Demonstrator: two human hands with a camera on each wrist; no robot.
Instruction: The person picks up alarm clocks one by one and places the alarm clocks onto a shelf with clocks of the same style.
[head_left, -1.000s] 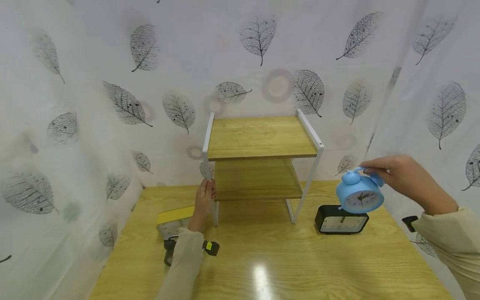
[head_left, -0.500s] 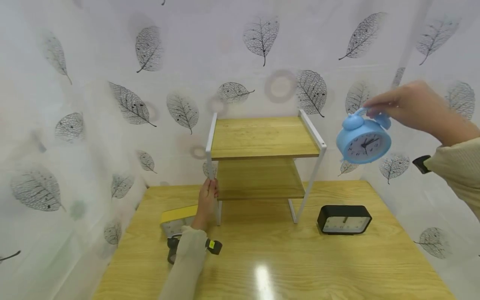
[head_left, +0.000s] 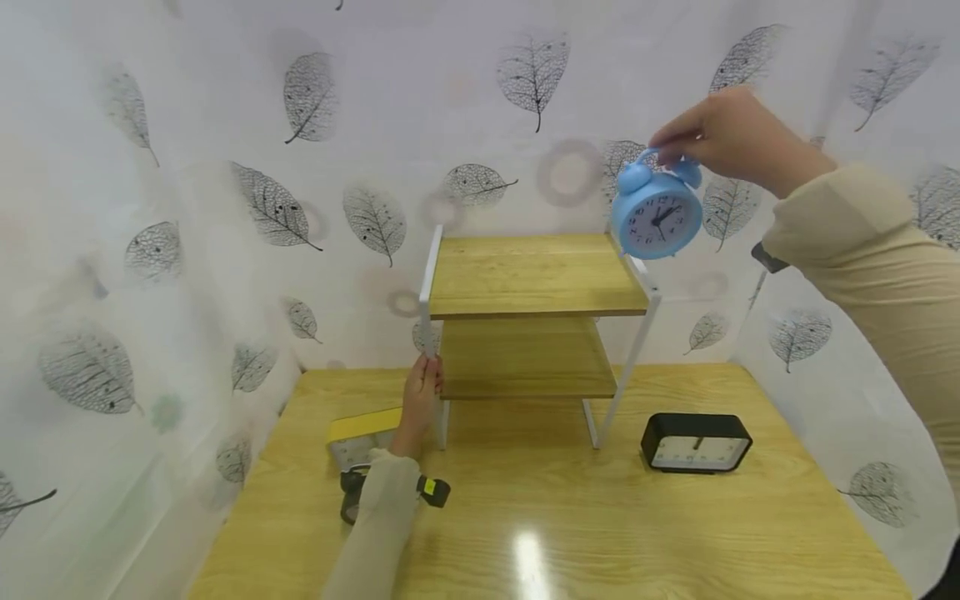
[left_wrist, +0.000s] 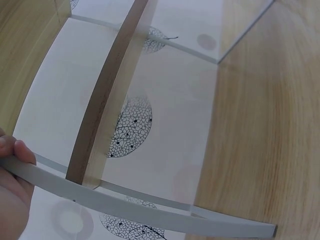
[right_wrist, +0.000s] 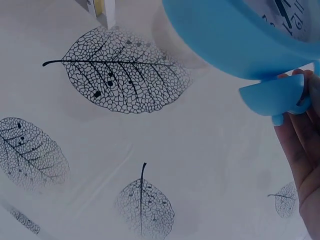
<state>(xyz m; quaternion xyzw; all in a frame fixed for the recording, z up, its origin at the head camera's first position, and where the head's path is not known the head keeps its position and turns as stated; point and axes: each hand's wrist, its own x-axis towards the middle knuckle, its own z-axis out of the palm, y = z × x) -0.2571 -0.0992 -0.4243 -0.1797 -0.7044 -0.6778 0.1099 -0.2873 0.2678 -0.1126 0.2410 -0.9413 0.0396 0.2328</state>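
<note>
A light blue twin-bell alarm clock [head_left: 657, 221] hangs tilted from my right hand [head_left: 731, 137], which pinches the handle between its bells. It overlaps the right back corner of the shelf's top board in the head view. In the right wrist view the alarm clock [right_wrist: 225, 40] fills the upper right, fingers [right_wrist: 295, 145] at its handle. My left hand [head_left: 423, 392] grips the left front white post of the two-tier wooden shelf [head_left: 540, 275]. The left wrist view shows that hand [left_wrist: 12, 190] with thumb and fingers round the post [left_wrist: 100, 200].
A black rectangular clock [head_left: 697, 442] stands on the wooden table [head_left: 600, 533] right of the shelf. Left of it, a yellow-topped clock [head_left: 363, 433] and a dark twin-bell clock [head_left: 351, 496] are partly hidden by my left arm. A leaf-patterned curtain [head_left: 465, 100] hangs behind.
My right hand has lifted the alarm clock from over the black clock, then carried it left toward the top of the shelf. The left hand keeps its hold on the post.
</note>
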